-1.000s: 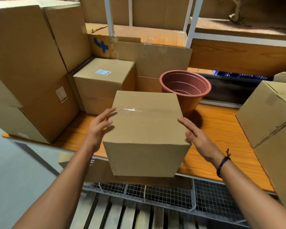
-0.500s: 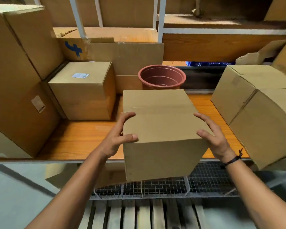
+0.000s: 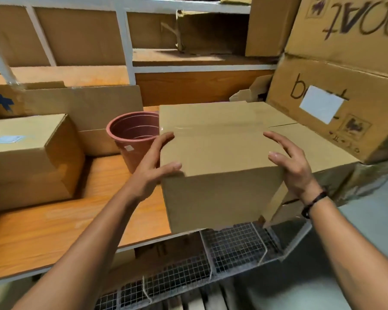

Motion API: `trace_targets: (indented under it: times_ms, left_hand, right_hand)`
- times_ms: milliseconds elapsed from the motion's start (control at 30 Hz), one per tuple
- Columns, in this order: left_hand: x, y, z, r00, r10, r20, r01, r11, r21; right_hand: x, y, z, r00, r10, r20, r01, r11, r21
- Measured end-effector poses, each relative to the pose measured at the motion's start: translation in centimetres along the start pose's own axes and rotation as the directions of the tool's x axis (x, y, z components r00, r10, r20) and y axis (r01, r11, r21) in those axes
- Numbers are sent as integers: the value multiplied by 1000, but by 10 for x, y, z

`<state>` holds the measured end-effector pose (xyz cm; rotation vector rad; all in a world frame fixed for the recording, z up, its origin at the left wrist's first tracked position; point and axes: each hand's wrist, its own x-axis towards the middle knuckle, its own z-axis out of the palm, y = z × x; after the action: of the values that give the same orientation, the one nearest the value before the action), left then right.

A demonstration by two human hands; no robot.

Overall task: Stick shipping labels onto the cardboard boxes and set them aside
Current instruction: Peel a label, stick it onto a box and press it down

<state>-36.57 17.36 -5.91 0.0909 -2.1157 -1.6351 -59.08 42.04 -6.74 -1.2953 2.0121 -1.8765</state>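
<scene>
A big marked carton (image 3: 336,104) is standing at the right on the wooden shelf (image 3: 54,220). The plain cardboard box (image 3: 217,162) is hanging over the shelf's front edge, and the left hand (image 3: 151,170) and right hand (image 3: 293,163) are grasping its two sides. A brown plastic pot (image 3: 132,135) is sitting just behind.

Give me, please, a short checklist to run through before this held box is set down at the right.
1. Both hands on the plain taped cardboard box: left hand and right hand grip opposite sides: ok.
2. Label on the box's visible faces: none seen: not ok.
3. Clear of the terracotta plastic flowerpot: cannot tell.
4. Landing spot on the right: boxes crowd it, including the large handwritten cardboard box: cannot tell.
5. Box level: slightly tilted: ok.
</scene>
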Motion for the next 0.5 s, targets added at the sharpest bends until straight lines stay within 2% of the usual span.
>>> trace_targets:
  times_ms: [200,367,500]
  left_hand:
    - [74,32,37,981,95,-170,-99,995,-15]
    - [128,42,49,963,77,-257,-93,994,-49]
    - [170,44,45,960,53,-275,-77,994,-80]
  right_hand:
    - [71,1,-52,995,-37,-94,44,996,77]
    - [126,-3,-80,998,-37,-41,39,998,44]
    - [171,7,-92,999,-37,-20,37,999,-6]
